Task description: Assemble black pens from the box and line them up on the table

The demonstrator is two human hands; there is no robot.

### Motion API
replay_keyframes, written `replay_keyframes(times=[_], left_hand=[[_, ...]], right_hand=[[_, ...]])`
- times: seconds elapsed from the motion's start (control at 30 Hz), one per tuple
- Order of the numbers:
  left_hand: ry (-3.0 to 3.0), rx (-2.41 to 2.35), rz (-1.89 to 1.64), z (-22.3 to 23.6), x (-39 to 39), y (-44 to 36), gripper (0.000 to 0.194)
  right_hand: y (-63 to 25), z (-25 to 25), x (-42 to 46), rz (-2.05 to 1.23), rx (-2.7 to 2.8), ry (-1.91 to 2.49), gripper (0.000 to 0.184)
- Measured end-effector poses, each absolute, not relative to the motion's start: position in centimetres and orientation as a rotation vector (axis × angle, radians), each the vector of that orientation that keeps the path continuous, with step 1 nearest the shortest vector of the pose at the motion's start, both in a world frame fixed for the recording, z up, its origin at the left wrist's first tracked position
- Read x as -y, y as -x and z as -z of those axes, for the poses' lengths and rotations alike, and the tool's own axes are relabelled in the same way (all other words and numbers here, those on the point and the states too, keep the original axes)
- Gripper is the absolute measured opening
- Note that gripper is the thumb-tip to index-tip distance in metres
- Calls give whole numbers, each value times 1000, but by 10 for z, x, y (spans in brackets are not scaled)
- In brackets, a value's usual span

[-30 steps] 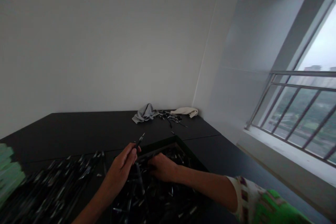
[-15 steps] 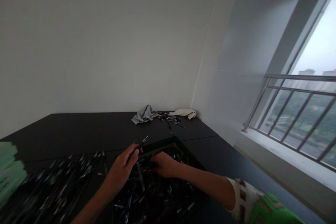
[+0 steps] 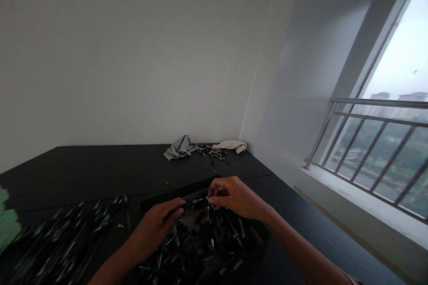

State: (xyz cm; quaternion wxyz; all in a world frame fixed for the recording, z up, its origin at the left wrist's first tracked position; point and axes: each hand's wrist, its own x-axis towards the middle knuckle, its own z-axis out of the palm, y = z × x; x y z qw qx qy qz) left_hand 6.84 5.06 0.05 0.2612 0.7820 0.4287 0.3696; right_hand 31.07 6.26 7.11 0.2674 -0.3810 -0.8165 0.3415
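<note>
My left hand (image 3: 156, 222) is closed around a slim black pen (image 3: 194, 203), whose clear, silvery tip points right. Close to that tip, my right hand (image 3: 230, 196) has thumb and forefinger pinched together. A small pale bit shows at its fingertips, too small to name. Both hands are over a black tray (image 3: 157, 199) heaped with loose dark and shiny pen parts (image 3: 214, 240). Shadow hides much of what lies in the tray.
Left of the tray lie rows of black pens (image 3: 72, 236), blurred. A pale green object (image 3: 8, 222) is at the left edge. At the back, a grey cloth (image 3: 180, 148), a small pile of pieces (image 3: 212, 151) and a cream cloth (image 3: 232, 145) lie by the wall.
My right hand has come up out of the tray's contents to the pen's tip. My left hand has lowered slightly, and the pen has swung from pointing up to nearly level.
</note>
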Motion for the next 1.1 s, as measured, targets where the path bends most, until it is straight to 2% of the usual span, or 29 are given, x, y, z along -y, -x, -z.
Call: replay_keyframes(times=[0.2, 0.53, 0.63, 0.73, 0.83, 0.9, 1.03, 1.1], left_hand=[[-2149, -1245, -1018, 11, -51, -65, 33], [-2174, -1246, -1050, 9, -50, -66, 28], [-2166, -1257, -1070, 8, -49, -66, 28], [-2163, -1253, -1058, 7, -49, -65, 31], [-2162, -1224, -1027, 5, -48, -65, 30], [-2158, -1195, -1016, 3, -47, -66, 29], [-2127, -1169, -1039, 4, -48, -66, 30], [-2102, -1192, -1068, 6, -49, -65, 30]], right_hand=[[-306, -74, -59, -971, 2275, 995, 9], [-295, -80, -56, -727, 2435, 1004, 6], [-288, -75, -54, -646, 2422, 1019, 8], [-283, -66, -52, -423, 2458, 1046, 9], [-279, -59, -50, -235, 2505, 1080, 20], [-277, -57, -48, -229, 2494, 1093, 24], [-274, -55, -45, -265, 2430, 1073, 18], [-272, -54, -46, -218, 2415, 1091, 25]])
